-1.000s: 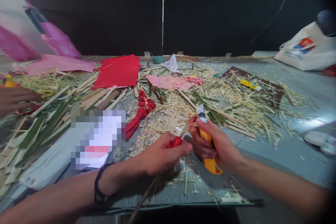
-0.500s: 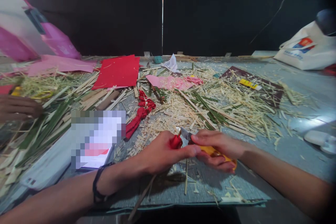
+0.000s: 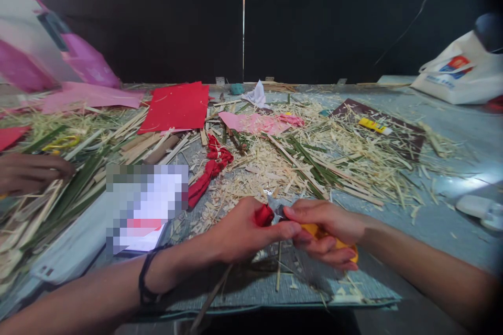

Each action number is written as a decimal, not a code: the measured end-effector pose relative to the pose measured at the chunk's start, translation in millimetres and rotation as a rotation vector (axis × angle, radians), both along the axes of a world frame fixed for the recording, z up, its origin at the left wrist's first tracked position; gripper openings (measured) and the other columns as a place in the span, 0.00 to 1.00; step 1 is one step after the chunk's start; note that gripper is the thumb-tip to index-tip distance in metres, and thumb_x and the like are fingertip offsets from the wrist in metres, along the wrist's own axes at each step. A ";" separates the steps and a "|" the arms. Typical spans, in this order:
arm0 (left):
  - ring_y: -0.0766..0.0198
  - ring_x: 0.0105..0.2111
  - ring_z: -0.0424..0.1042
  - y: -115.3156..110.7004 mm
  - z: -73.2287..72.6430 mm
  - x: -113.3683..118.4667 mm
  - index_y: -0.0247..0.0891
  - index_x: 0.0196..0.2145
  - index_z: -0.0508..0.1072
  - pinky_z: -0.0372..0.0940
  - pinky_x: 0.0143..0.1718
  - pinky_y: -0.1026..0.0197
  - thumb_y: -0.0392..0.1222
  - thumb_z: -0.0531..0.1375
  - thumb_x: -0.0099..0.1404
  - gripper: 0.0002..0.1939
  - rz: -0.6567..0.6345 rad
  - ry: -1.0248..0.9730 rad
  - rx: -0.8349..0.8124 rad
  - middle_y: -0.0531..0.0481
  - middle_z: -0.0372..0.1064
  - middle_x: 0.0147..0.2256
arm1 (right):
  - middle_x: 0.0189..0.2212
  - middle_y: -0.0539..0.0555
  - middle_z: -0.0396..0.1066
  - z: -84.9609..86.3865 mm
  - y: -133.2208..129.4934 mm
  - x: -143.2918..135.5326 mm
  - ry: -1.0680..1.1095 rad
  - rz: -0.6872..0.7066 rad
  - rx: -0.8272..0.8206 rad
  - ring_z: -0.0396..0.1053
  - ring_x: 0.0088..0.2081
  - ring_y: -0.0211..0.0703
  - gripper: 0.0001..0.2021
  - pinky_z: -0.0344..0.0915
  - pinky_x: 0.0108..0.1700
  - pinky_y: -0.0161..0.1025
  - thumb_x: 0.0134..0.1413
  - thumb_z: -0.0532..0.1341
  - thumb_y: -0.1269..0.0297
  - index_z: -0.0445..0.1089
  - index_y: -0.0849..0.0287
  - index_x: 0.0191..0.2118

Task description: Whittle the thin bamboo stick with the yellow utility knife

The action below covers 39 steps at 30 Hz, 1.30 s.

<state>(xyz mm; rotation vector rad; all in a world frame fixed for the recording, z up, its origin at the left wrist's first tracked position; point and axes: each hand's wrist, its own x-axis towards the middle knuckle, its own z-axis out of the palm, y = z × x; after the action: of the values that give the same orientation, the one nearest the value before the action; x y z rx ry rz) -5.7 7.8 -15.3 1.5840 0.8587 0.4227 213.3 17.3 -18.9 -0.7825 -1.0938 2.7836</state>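
Observation:
Close in front of me, my left hand (image 3: pixel 243 227) is closed around a bunched red cloth (image 3: pixel 264 215). A thin bamboo strip (image 3: pixel 212 298) runs out below that hand toward me; its upper part is hidden by the hand. My right hand (image 3: pixel 326 227) grips a yellow utility knife (image 3: pixel 314 230), the thumb lying near the base of its grey blade (image 3: pixel 275 205). The blade's tip is right beside the red cloth; I cannot tell whether it touches. My left thumb reaches across to the right hand's fingers. Pale shavings (image 3: pixel 255 178) lie just beyond both hands.
Left of my forearm lie a lit phone (image 3: pixel 147 235) and a white, box-like object (image 3: pixel 70 241). Another person's hand (image 3: pixel 33 172) is at the far left among bamboo strips (image 3: pixel 82 183). Beyond are a red sheet (image 3: pixel 176 107), a twisted red cloth (image 3: pixel 210 170) and a glue tube (image 3: pixel 374 125).
The knife and my right hand have shifted slightly down and right, the blade still near the red cloth. The other person's hand has moved a little right and down.

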 end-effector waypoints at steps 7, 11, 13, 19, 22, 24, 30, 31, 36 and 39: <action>0.70 0.21 0.46 -2.1 3.6 0.6 0.39 0.20 0.58 0.43 0.22 0.63 0.60 0.61 0.64 0.27 0.010 0.013 -0.011 0.61 0.46 0.19 | 0.13 0.40 0.52 -2.2 0.0 -2.9 0.038 0.015 -0.022 0.50 0.09 0.30 0.23 0.63 0.11 0.29 0.66 0.56 0.42 0.60 0.57 0.29; 0.70 0.21 0.46 -2.3 1.7 1.1 0.39 0.22 0.60 0.44 0.21 0.63 0.60 0.59 0.66 0.25 0.044 0.045 -0.005 0.60 0.47 0.20 | 0.12 0.38 0.46 3.2 -6.4 -6.9 -0.042 -0.093 0.084 0.42 0.10 0.28 0.25 0.55 0.10 0.26 0.65 0.56 0.40 0.59 0.57 0.27; 0.70 0.22 0.47 -1.7 0.4 1.0 0.39 0.22 0.61 0.44 0.22 0.63 0.60 0.58 0.66 0.25 0.052 0.027 0.010 0.60 0.48 0.20 | 0.12 0.38 0.43 6.1 -11.5 -9.7 -0.089 -0.153 0.140 0.39 0.11 0.27 0.27 0.47 0.10 0.24 0.63 0.57 0.37 0.58 0.57 0.26; 0.70 0.21 0.46 -2.4 -1.4 2.5 0.39 0.23 0.62 0.43 0.21 0.63 0.60 0.59 0.65 0.24 0.043 0.032 -0.022 0.61 0.47 0.19 | 0.14 0.39 0.42 9.1 -26.5 -19.2 -0.177 -0.294 0.152 0.35 0.14 0.27 0.29 0.38 0.13 0.25 0.61 0.56 0.34 0.56 0.57 0.26; 0.71 0.19 0.44 -4.7 -4.4 6.1 0.40 0.19 0.57 0.41 0.20 0.62 0.65 0.56 0.66 0.29 0.164 0.060 -0.036 0.61 0.44 0.17 | 0.14 0.39 0.42 10.5 -27.0 -23.8 -0.172 -0.448 0.165 0.35 0.14 0.27 0.29 0.37 0.14 0.25 0.58 0.59 0.35 0.54 0.56 0.25; 0.71 0.17 0.43 -5.0 -6.8 7.6 0.42 0.17 0.53 0.39 0.19 0.62 0.70 0.53 0.65 0.33 0.232 0.078 -0.051 0.61 0.43 0.15 | 0.14 0.38 0.41 10.3 -22.7 -25.4 -0.148 -0.545 0.186 0.35 0.15 0.27 0.29 0.37 0.14 0.25 0.56 0.62 0.36 0.52 0.55 0.25; 0.72 0.17 0.45 -1.3 -4.1 3.9 0.41 0.17 0.56 0.39 0.20 0.61 0.71 0.58 0.61 0.34 0.142 0.060 -0.092 0.60 0.46 0.14 | 0.13 0.38 0.40 0.2 -3.5 -16.7 -0.020 -0.536 0.181 0.33 0.14 0.28 0.27 0.39 0.13 0.25 0.60 0.58 0.36 0.53 0.55 0.26; 0.72 0.17 0.45 -1.4 -2.8 3.1 0.41 0.17 0.56 0.40 0.20 0.62 0.71 0.59 0.61 0.33 0.132 0.044 -0.104 0.60 0.47 0.14 | 0.13 0.38 0.41 -1.0 -2.2 -14.7 -0.001 -0.514 0.179 0.33 0.14 0.28 0.27 0.40 0.13 0.25 0.61 0.57 0.36 0.53 0.55 0.26; 0.72 0.19 0.43 -3.3 1.1 1.5 0.40 0.18 0.56 0.39 0.20 0.62 0.67 0.61 0.62 0.32 0.071 -0.036 -0.134 0.62 0.45 0.16 | 0.12 0.39 0.42 -1.7 -4.7 -11.1 -0.013 -0.307 0.195 0.37 0.12 0.28 0.28 0.42 0.11 0.25 0.62 0.55 0.36 0.55 0.56 0.25; 0.71 0.21 0.44 -3.3 2.1 1.8 0.39 0.22 0.61 0.40 0.21 0.62 0.63 0.62 0.63 0.27 0.035 -0.076 -0.116 0.61 0.47 0.19 | 0.12 0.38 0.42 -2.0 -7.6 -11.6 -0.038 -0.193 0.207 0.38 0.12 0.28 0.28 0.42 0.11 0.25 0.63 0.55 0.36 0.56 0.57 0.24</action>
<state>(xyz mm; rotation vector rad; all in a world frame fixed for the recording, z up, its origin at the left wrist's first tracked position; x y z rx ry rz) -3.9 4.5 -13.2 1.4390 0.8397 0.4473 201.7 9.7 -20.9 -0.8676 -1.2170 2.4614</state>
